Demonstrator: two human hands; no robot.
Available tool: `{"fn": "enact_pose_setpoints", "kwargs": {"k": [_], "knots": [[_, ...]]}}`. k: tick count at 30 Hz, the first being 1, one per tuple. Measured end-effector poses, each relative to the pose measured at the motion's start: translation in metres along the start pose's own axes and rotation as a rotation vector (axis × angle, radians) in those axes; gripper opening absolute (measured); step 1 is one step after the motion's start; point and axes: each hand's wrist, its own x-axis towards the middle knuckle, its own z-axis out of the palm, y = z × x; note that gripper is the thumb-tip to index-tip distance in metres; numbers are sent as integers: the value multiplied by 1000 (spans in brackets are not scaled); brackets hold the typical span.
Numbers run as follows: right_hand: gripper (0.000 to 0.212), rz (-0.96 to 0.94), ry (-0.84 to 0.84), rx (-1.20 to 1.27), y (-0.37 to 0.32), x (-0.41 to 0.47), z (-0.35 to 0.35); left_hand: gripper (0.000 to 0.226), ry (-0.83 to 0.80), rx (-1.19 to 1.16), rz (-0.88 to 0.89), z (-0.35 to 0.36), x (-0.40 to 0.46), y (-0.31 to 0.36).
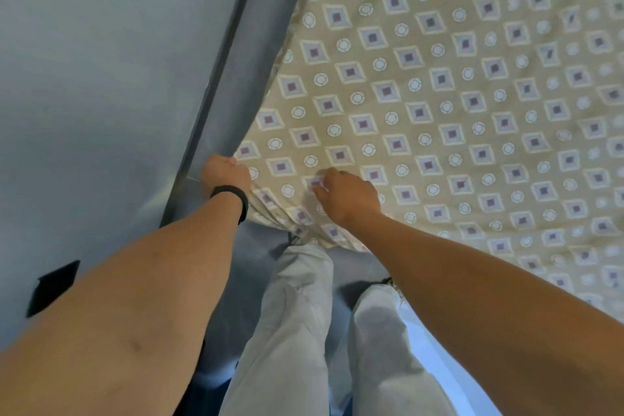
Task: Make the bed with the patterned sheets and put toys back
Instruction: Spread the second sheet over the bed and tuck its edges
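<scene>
The patterned sheet (439, 94), beige with purple diamonds and white rings, covers the bed from the centre to the right of the head view. My left hand (224, 172), with a black band on the wrist, is closed at the sheet's corner edge next to the wall. My right hand (347, 196) pinches the sheet a little to the right, on top of the bed. The fabric bunches into folds (297, 216) below both hands. No toys are in view.
A pale blue-grey wall (101, 61) fills the left side, with a darker vertical strip (229, 61) running along the bed's edge. My legs in light trousers (297, 331) stand against the bed's near corner. A black patch (52, 287) is on the wall at lower left.
</scene>
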Motion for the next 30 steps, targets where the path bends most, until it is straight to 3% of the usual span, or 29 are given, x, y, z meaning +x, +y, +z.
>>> {"fn": "enact_pose_setpoints", "kwargs": {"k": [4,6,9,13,15,17,20,22,27,30], "knots": [[36,-23,-6,-24,-6,3,-11,24,-13,-46,-53,-1,5,0],[36,-6,-18,-17,0,4,-14,30,-117,-94,-82,7,7,5],[35,20,-18,-20,16,0,-12,33,-154,-4,-73,21,15,4],[36,97,-9,21,46,-21,-9,55,-19,263,272,41,-41,13],[35,132,-8,48,60,-33,-8,72,-96,387,449,58,-80,21],[33,193,23,100,84,-51,-13,81,-288,514,578,82,-125,36],[32,319,74,199,140,-84,-21,88,-508,741,723,120,-188,39],[32,390,119,272,180,-104,-24,92,-592,865,710,135,-213,32],[31,590,197,429,302,-162,-9,93,-513,962,627,175,-268,38],[31,733,289,559,383,-205,14,87,-553,933,610,216,-310,56]]}}
